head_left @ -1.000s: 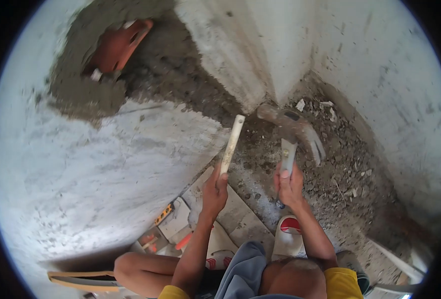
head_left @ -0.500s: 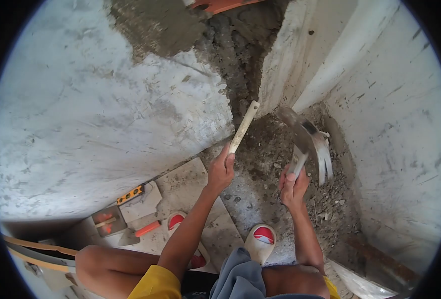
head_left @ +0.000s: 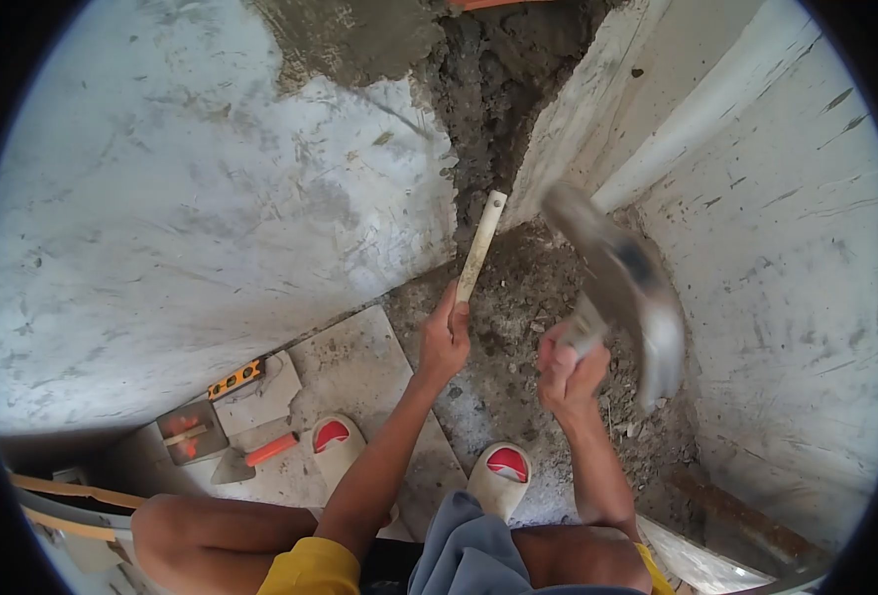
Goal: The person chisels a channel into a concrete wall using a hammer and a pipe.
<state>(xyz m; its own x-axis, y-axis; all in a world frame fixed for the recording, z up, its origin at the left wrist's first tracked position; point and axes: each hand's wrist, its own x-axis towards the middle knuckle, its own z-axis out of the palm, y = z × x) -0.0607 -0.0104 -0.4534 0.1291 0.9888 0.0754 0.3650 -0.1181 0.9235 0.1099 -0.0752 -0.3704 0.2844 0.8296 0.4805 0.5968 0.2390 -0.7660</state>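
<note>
My left hand (head_left: 445, 337) is closed around a flat, pale bar (head_left: 482, 238) with a small hole near its upper end. The bar tilts upward below the broken corner of the wall. My right hand (head_left: 573, 375) grips a claw hammer (head_left: 617, 260) by its light handle, just right of the bar and apart from it. Motion blurs the hammer's head, whose claw points down toward the right. Behind both tools lies a dirt-covered strip of floor (head_left: 530, 297) with loose rubble.
White walls (head_left: 191, 218) rise on both sides, with grey mortar (head_left: 354, 40) at upper left. On the tiles lie a yellow spirit level (head_left: 236, 379), an orange-handled trowel (head_left: 272, 449) and a grey plate-like tool (head_left: 193, 433). A rusty bar (head_left: 751, 518) is at lower right.
The camera view has shifted slightly. The hammer has swung and now blurs, its claw lower in view. My left hand still holds the bar, now a little more upright.
</note>
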